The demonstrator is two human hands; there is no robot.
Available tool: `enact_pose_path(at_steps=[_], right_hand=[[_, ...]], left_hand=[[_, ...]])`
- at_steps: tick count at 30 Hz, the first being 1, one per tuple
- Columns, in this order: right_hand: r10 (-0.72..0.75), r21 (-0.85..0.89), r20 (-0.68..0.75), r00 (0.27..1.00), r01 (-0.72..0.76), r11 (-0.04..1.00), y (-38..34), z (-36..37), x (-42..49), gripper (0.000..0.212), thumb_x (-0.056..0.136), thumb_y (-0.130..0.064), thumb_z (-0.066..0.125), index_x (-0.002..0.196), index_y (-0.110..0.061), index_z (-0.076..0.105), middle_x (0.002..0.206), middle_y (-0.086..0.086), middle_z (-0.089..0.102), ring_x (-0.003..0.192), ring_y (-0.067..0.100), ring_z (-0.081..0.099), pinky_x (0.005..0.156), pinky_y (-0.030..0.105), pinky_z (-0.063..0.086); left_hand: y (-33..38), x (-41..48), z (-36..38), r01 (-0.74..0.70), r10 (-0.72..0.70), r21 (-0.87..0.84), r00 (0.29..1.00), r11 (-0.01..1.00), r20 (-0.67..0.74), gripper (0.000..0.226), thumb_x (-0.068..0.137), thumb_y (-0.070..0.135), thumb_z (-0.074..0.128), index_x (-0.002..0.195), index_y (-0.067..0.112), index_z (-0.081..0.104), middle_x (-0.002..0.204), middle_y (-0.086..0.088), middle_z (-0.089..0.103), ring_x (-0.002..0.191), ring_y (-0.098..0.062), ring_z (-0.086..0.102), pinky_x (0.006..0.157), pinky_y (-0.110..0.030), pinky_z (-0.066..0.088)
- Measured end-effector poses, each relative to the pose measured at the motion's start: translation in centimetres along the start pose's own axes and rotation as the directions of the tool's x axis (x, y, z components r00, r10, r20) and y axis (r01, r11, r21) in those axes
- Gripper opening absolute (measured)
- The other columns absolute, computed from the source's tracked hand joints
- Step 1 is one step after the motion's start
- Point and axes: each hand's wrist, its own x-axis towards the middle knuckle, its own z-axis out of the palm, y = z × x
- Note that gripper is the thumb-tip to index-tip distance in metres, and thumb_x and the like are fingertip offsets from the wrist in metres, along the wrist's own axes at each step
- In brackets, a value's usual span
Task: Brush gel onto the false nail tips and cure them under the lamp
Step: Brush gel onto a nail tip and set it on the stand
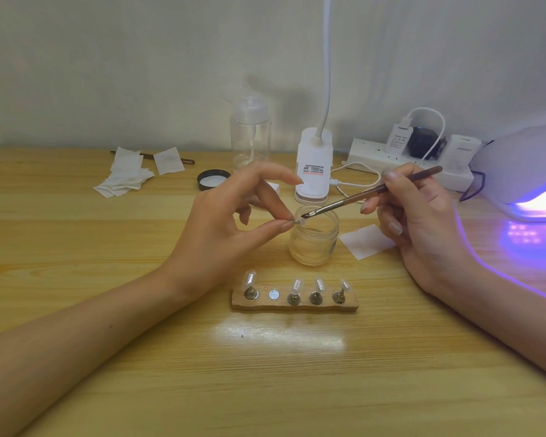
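Observation:
My left hand [234, 222] pinches a small nail tip on its stand [298, 221] between thumb and finger, just over the rim of the open glass gel jar [314, 244]. My right hand [423, 228] grips a brown brush [372, 192] whose bristles touch that tip. In front lies a wooden holder [295, 305] with several clear nail tips on metal pegs and one bare magnet spot [274, 294]. The white curing lamp [524, 171] glows purple at the right edge.
A white desk lamp base [313, 167], a clear pump bottle [250, 137], a black jar lid [213, 179], a pile of white wipes [130, 175] and a power strip [404, 159] stand at the back. One wipe [364, 242] lies beside the jar.

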Motion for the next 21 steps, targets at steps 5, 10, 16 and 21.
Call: enact_pose_path(at_steps=[5, 10, 16, 21], right_hand=[[-0.049, 0.018, 0.069, 0.996, 0.048, 0.999, -0.03, 0.07, -0.01, 0.021, 0.095, -0.028, 0.056, 0.074, -0.028, 0.055, 0.068, 0.006, 0.07, 0.039, 0.009, 0.033, 0.041, 0.018, 0.024], [-0.028, -0.026, 0.037, 0.999, 0.029, 0.999, 0.13, -0.03, 0.0, 0.023, 0.095, -0.03, 0.06, 0.074, -0.025, 0.053, 0.067, 0.007, 0.069, 0.04, 0.01, 0.031, 0.043, 0.019, 0.023], [-0.069, -0.009, 0.023, 0.997, 0.069, 0.998, 0.11, -0.02, -0.12, 0.022, 0.097, -0.026, 0.057, 0.076, -0.026, 0.052, 0.067, 0.007, 0.069, 0.04, 0.009, 0.03, 0.042, 0.018, 0.025], [-0.113, 0.022, 0.069, 0.991, 0.112, 0.994, -0.04, 0.11, -0.16, 0.02, 0.095, -0.025, 0.053, 0.076, -0.025, 0.052, 0.065, 0.006, 0.069, 0.039, 0.01, 0.029, 0.042, 0.021, 0.021]], left_hand=[[0.09, 0.0, 0.01, 0.008, -0.008, -0.014, 1.0, 1.0, -0.004, 0.037, 0.086, 0.012, 0.076, 0.119, 0.021, 0.062, 0.084, 0.007, 0.074, 0.093, -0.021, 0.07, 0.069, -0.025, 0.042], [0.03, -0.01, 0.03, 0.019, -0.019, -0.02, 1.0, 1.0, 0.002, 0.036, 0.086, 0.012, 0.076, 0.118, 0.021, 0.062, 0.084, 0.008, 0.074, 0.091, -0.02, 0.069, 0.068, -0.025, 0.041], [0.0, -0.05, 0.07, 0.035, -0.035, -0.037, 0.999, 0.999, 0.0, 0.036, 0.085, 0.013, 0.076, 0.117, 0.023, 0.062, 0.084, 0.004, 0.074, 0.092, -0.022, 0.069, 0.067, -0.026, 0.04], [0.02, -0.03, 0.13, 0.038, -0.038, -0.04, 0.999, 0.998, -0.001, 0.037, 0.084, 0.012, 0.075, 0.117, 0.023, 0.063, 0.08, 0.01, 0.072, 0.09, -0.02, 0.069, 0.064, -0.026, 0.04]])
